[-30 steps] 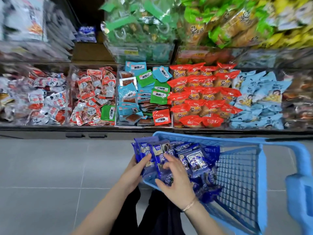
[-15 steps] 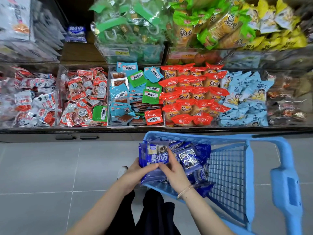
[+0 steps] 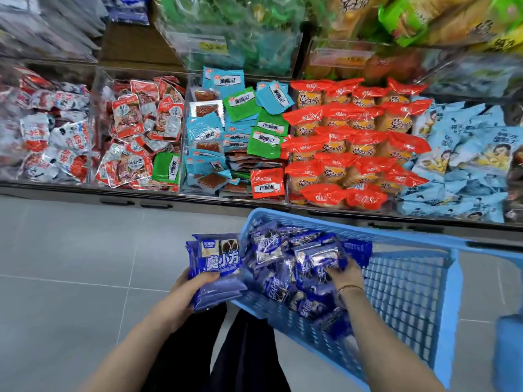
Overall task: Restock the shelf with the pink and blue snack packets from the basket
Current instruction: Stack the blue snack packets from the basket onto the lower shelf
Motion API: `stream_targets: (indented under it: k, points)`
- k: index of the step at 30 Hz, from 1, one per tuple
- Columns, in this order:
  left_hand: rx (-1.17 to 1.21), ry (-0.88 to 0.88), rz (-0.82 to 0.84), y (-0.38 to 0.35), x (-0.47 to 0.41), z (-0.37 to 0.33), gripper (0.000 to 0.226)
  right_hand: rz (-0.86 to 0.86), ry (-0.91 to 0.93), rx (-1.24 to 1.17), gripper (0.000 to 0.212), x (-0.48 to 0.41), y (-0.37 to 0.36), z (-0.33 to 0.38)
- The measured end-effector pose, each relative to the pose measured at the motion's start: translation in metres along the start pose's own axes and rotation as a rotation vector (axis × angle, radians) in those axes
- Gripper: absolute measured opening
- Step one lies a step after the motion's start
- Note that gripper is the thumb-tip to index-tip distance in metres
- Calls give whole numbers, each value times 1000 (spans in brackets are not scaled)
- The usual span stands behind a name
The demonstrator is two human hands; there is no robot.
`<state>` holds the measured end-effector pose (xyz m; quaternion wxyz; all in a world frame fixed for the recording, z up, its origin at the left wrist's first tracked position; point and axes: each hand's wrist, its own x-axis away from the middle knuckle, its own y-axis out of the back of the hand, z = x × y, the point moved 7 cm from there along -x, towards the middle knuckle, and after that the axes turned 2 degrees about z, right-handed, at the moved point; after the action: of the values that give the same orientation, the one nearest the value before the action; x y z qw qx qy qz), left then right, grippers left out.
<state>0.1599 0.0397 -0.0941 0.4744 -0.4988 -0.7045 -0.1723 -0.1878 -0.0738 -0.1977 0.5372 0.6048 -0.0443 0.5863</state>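
Both arms are bare along all of their visible length, the left forearm [image 3: 133, 343] at the near left and the right forearm [image 3: 396, 349] at the near right. A thin, pale metallic bracelet [image 3: 350, 288] circles the right wrist just behind the right grip [image 3: 343, 274], a single fine band lying close to the wrist. Between the arms, toward the near edge, is loose black clothing that looks like wide trousers [image 3: 249, 352], plain and matt, its two legs parted by a narrow wedge and falling in soft folds.
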Motion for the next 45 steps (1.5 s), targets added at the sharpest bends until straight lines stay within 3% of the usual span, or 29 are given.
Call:
stream_targets:
  k: [4, 9, 14, 18, 21, 27, 31, 36, 40, 45]
  points:
    - [72, 18, -42, 15, -3, 8, 40, 80, -96, 280, 73, -23, -19, -19]
    - [78, 1, -75, 20, -3, 5, 57, 79, -59, 331, 71, -22, -14, -17]
    - [127, -33, -45, 11, 7, -20, 48, 117, -51, 40, 71, 16, 5, -4]
    - [181, -38, -49, 10, 12, -48, 56, 215, -138, -445, 76, 55, 11, 13]
    - [189, -61, -5, 14, 16, -71, 59, 230, -65, -513, 78, 86, 12, 36]
    - [135, -99, 57, 65, 29, -126, 70, 53, 318, -427, 32, 154, 10, 131]
    - [97, -184, 74, 119, 48, -173, 49, -32, 454, -526, 19, 201, -13, 200]
    - [115, -225, 54, 191, 62, -224, 54, -63, 498, -719, 24, 245, -58, 271]
    - [159, -288, 26, 230, 74, -255, 41, 16, 458, -887, 11, 258, -98, 311]
    - [221, -292, 2, 262, 72, -284, 44, 73, 368, -910, 3, 252, -126, 349]
